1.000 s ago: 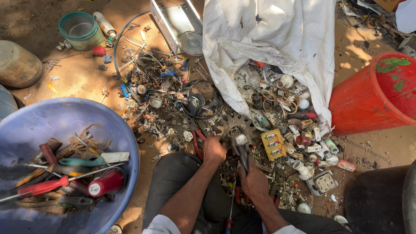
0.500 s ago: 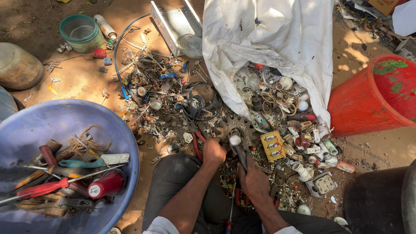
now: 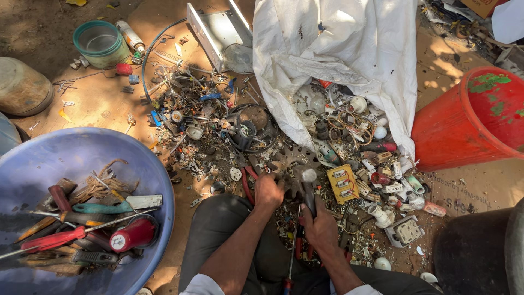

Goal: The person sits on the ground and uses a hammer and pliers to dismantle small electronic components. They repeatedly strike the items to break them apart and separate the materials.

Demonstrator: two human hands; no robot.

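An outdoor scrap-sorting spot on bare dirt ground (image 3: pixel 98 104), with sunlight falling across it. A white sack (image 3: pixel 338 60) is spilling old sockets, switches and wire into a scrap heap (image 3: pixel 229 131). A blue basin (image 3: pixel 65 164) is holding worn hand tools, and a red bucket (image 3: pixel 469 125) is lying beside flattened cardboard (image 3: pixel 469 188).

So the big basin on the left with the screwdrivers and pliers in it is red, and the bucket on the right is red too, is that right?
Not quite. In the head view the basin holding the tools is blue, not red. The bucket on the right is red, as you said.
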